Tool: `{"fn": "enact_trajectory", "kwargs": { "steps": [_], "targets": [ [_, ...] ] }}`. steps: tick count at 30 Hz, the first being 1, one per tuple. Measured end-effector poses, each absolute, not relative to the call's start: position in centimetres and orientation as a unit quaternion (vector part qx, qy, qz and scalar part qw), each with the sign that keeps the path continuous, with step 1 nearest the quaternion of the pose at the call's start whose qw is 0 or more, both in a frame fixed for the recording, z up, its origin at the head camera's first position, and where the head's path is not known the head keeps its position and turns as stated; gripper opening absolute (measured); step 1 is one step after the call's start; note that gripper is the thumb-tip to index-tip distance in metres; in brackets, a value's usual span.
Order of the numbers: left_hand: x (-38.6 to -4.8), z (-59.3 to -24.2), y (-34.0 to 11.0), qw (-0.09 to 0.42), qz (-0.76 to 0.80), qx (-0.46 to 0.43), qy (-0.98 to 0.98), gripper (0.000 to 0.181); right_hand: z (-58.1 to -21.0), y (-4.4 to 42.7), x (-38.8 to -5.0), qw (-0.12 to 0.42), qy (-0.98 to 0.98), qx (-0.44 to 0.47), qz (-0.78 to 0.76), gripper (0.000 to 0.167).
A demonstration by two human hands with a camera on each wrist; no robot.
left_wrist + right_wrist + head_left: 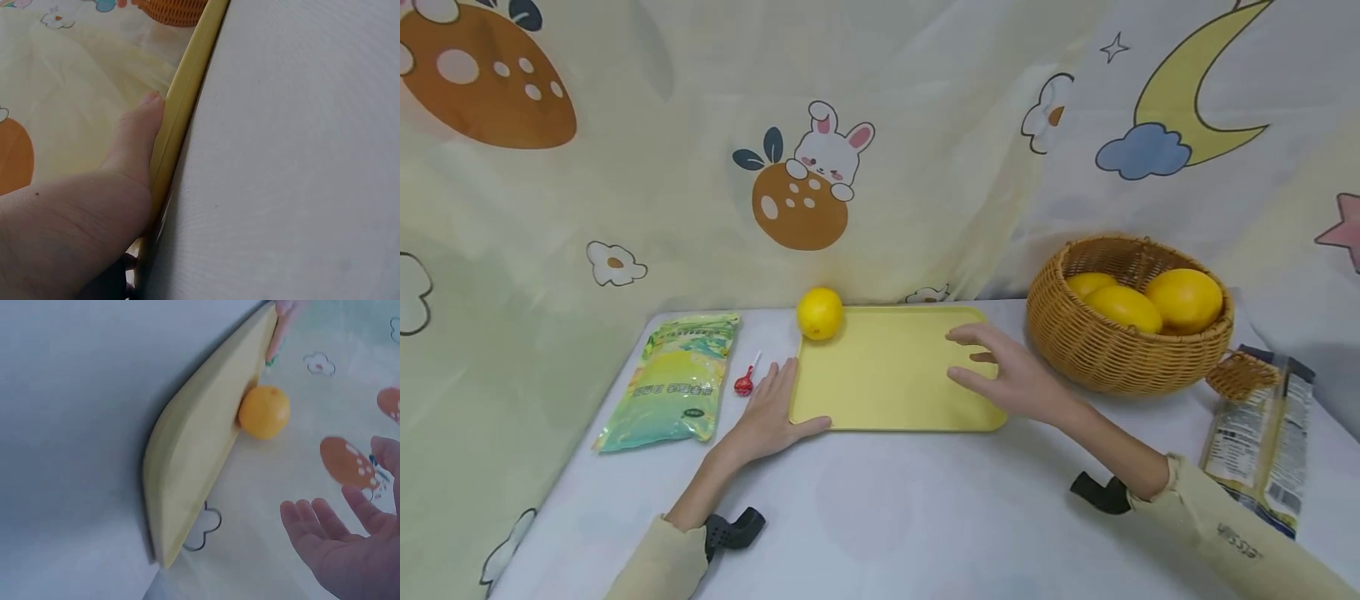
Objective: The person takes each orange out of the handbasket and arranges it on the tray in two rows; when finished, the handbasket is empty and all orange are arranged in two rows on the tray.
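A yellow tray (887, 375) lies flat on the white-covered table, with a round orange (820, 313) in its back left corner. My left hand (770, 408) rests against the tray's left side with straight fingers; its thumb lies along the front rim, touching the tray edge (181, 106) in the left wrist view. Above the tray's right part hovers my right hand (1018, 375), fingers spread and slightly bent, holding nothing. The right wrist view shows this hand (356, 550) apart from both tray and orange.
Right of the tray stands a wicker basket (1120, 358) of yellow fruits (1183, 300). A dark package (1255, 450) lies beyond, under a small wicker piece (1240, 375). On the left are a green-yellow bag (673, 383) and a red lollipop (744, 382). A patterned cloth (925, 167) hangs behind.
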State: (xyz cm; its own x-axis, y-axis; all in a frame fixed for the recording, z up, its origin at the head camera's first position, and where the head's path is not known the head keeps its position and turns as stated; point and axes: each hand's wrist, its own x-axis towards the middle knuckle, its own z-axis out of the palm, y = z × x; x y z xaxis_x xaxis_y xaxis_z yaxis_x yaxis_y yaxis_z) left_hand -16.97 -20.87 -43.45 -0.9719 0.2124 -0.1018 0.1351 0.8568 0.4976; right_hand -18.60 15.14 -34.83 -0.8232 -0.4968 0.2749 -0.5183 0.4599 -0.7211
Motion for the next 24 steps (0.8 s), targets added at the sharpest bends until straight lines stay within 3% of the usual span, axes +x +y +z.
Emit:
{"fn": "enact_trajectory", "kwargs": {
  "steps": [18,24],
  "targets": [
    [-16.9,-43.2,-20.9,0.078,0.251,0.088,0.961,0.117,-35.3,17.2,-18.9,0.002,-0.85,0.231,0.472,0.037],
    [-16.8,-43.3,-20.8,0.076,0.255,0.089,0.96,0.117,-33.7,19.2,-19.1,0.031,-0.88,0.211,0.424,0.031]
  ]
}}
